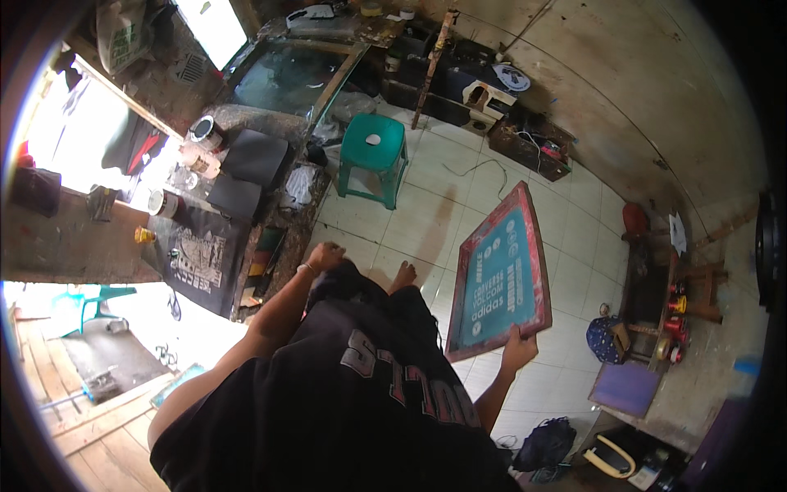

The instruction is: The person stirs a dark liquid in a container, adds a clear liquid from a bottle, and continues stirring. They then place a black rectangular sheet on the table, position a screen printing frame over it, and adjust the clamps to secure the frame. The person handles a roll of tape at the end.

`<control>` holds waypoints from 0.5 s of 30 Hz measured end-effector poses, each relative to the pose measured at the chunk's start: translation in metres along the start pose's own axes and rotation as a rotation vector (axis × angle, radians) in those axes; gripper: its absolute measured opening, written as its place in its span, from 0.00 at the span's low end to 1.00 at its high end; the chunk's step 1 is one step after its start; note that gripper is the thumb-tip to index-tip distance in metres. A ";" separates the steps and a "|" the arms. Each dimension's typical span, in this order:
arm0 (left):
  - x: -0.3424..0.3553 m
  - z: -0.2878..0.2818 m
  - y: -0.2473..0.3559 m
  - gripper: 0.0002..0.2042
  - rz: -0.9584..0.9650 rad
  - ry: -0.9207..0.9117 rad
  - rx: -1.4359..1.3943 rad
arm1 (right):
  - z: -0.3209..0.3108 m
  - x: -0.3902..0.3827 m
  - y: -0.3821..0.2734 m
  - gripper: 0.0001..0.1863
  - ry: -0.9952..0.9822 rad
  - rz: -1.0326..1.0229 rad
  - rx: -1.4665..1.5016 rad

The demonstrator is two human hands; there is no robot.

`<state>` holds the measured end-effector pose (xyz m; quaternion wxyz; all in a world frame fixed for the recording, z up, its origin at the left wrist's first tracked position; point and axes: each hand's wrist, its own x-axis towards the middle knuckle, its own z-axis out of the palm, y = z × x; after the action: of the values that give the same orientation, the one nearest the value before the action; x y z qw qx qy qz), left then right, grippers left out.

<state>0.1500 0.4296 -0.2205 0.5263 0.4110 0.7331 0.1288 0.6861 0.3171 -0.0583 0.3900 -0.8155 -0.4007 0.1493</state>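
Our right hand is clenched around the bottom rail of a printing screen, a red-framed teal mesh hanging at about three o'clock over the white floor tiles. Our left hand hangs free by our hip; we cannot tell its fingers. The frame looks stiff and light, the mesh delicate, so we judge the rails the safest grip. A green stool stands at twelve o'clock.

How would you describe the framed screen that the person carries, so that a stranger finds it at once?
Over the white tiled floor, right of the green plastic stool, the right hand grips a flat rectangular screen by its lower edge. Only it has a red frame around a teal panel with white lettering.
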 end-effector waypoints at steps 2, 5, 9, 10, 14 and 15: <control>-0.004 -0.006 0.026 0.18 0.142 0.038 -0.104 | 0.011 0.049 -0.010 0.19 -0.045 -0.017 -0.140; 0.003 -0.011 0.017 0.19 0.116 0.226 -0.346 | 0.025 0.105 -0.036 0.20 -0.062 0.016 -0.374; 0.001 0.000 0.023 0.20 -0.072 0.256 -0.544 | 0.043 0.167 -0.026 0.24 -0.095 -0.051 -0.457; 0.000 0.003 0.028 0.21 -0.122 0.285 -0.522 | 0.046 0.179 -0.028 0.24 -0.106 -0.065 -0.482; 0.006 0.020 0.011 0.20 -0.266 0.380 -0.592 | 0.059 0.214 -0.049 0.23 -0.134 -0.137 -0.566; 0.011 0.023 -0.001 0.21 -0.328 0.371 -0.597 | 0.063 0.221 -0.052 0.23 -0.116 -0.147 -0.558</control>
<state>0.1684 0.4315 -0.2373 0.4949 0.0867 0.8022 0.3225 0.7636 0.5392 -0.0445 0.1367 -0.8503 -0.5057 0.0511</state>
